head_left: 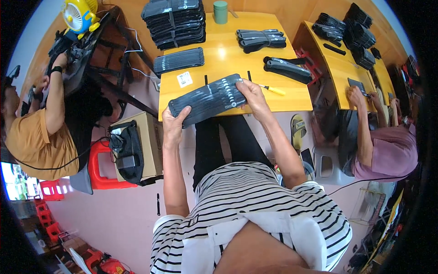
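A fanned stack of flat black straps [207, 101] is stretched between my two hands, tilted up toward the right above the table's near edge. My left hand [173, 124] grips its lower left end, with the thumb on top. At the upper right end my right hand [252, 96] pinches the straps, thumb on the face; its other fingers are mostly hidden beneath. White print runs in a row across the straps near the right hand. Just right of that hand, a yellow-handled tool [273, 91] lies on the table.
The yellow table [219, 59] bears a tall pile of strap bundles [175, 23], a flat strap stack [179, 60], further bundles [261, 40] [287, 68], a white label [184, 79] and a green canister [221, 12]. People work on both sides. A cardboard box [153, 150] stands at left.
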Demonstrator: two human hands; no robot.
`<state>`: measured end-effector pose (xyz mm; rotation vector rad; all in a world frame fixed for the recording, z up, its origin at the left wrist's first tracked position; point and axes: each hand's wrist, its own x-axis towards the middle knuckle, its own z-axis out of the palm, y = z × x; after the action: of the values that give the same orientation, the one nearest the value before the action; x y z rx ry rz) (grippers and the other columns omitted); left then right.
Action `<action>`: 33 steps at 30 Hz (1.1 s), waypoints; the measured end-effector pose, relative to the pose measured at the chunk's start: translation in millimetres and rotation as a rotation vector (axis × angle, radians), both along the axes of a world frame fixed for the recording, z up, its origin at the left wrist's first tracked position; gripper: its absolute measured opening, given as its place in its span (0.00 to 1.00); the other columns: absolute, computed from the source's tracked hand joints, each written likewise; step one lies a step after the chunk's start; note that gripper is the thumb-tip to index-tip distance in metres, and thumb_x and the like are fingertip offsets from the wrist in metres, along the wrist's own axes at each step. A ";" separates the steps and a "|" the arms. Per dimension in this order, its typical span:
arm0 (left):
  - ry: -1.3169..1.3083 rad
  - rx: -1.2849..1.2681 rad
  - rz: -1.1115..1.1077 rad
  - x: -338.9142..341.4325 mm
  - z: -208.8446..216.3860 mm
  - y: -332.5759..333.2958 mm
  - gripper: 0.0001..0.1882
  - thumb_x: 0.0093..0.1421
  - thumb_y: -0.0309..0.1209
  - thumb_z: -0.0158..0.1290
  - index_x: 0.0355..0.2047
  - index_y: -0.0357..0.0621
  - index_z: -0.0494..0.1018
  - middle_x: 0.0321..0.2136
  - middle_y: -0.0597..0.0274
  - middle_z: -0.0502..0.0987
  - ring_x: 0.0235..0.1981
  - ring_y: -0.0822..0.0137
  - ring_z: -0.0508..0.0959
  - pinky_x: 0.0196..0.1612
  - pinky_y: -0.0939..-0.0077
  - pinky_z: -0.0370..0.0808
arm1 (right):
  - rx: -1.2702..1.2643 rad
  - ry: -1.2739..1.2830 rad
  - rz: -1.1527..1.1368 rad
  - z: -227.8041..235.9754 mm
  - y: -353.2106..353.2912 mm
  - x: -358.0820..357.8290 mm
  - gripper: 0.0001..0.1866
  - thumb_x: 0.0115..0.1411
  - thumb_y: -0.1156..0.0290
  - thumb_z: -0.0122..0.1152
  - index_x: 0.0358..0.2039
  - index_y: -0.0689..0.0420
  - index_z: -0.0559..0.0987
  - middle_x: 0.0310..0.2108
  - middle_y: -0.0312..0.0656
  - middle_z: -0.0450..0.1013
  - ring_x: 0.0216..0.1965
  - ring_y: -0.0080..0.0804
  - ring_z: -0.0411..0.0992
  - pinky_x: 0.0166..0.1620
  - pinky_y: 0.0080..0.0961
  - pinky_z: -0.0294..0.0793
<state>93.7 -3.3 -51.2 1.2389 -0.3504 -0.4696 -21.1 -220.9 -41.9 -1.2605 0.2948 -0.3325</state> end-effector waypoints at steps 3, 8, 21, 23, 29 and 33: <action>-0.007 0.013 0.013 1.0 4.3 2.6 0.15 0.51 0.26 0.58 0.40 0.39 0.72 0.33 0.64 0.76 0.33 0.76 0.75 0.39 0.81 0.73 | -0.159 0.086 0.060 11.1 0.3 -0.9 0.12 0.59 0.65 0.52 0.40 0.57 0.75 0.28 0.31 0.74 0.25 0.12 0.69 0.21 0.09 0.67; 0.086 -0.038 -0.027 5.8 -3.0 12.9 0.22 0.58 0.42 0.51 0.46 0.38 0.67 0.37 0.58 0.75 0.37 0.71 0.76 0.39 0.79 0.74 | -0.228 0.032 0.027 19.5 -2.0 -6.1 0.11 0.58 0.67 0.52 0.39 0.59 0.76 0.32 0.33 0.75 0.28 0.16 0.70 0.26 0.13 0.70; 0.516 -0.260 0.108 1.7 -1.0 11.3 0.15 0.55 0.23 0.51 0.44 0.38 0.67 0.38 0.54 0.76 0.36 0.64 0.79 0.38 0.71 0.78 | -0.709 -0.240 0.117 26.0 0.0 -35.0 0.18 0.49 0.80 0.49 0.43 0.58 0.75 0.46 0.42 0.68 0.54 0.37 0.62 0.54 0.34 0.64; 0.452 -0.220 0.105 0.1 -3.8 7.6 0.14 0.56 0.25 0.51 0.44 0.39 0.67 0.37 0.55 0.76 0.34 0.65 0.79 0.34 0.75 0.79 | -0.396 -0.134 -0.071 15.8 -1.2 -37.6 0.18 0.54 0.74 0.48 0.46 0.58 0.73 0.49 0.42 0.65 0.54 0.35 0.61 0.53 0.34 0.65; 0.346 -0.233 0.142 -9.0 -9.0 -4.0 0.14 0.57 0.25 0.50 0.44 0.41 0.67 0.34 0.58 0.77 0.30 0.69 0.79 0.30 0.78 0.79 | 0.078 0.309 -0.154 -6.8 11.5 -25.6 0.19 0.60 0.55 0.49 0.45 0.55 0.71 0.38 0.33 0.70 0.28 0.13 0.66 0.25 0.15 0.72; 0.364 -0.284 0.093 -5.2 -12.0 -0.8 0.12 0.58 0.25 0.49 0.43 0.42 0.68 0.34 0.60 0.77 0.30 0.70 0.79 0.30 0.78 0.79 | 0.014 0.210 -0.136 -3.0 17.0 -8.8 0.14 0.60 0.58 0.50 0.35 0.56 0.75 0.27 0.29 0.72 0.22 0.11 0.64 0.23 0.11 0.65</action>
<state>88.4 -4.1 -63.2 0.8689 -0.0457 -0.5347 -29.9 -203.9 -44.9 -1.2667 0.5628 -0.3136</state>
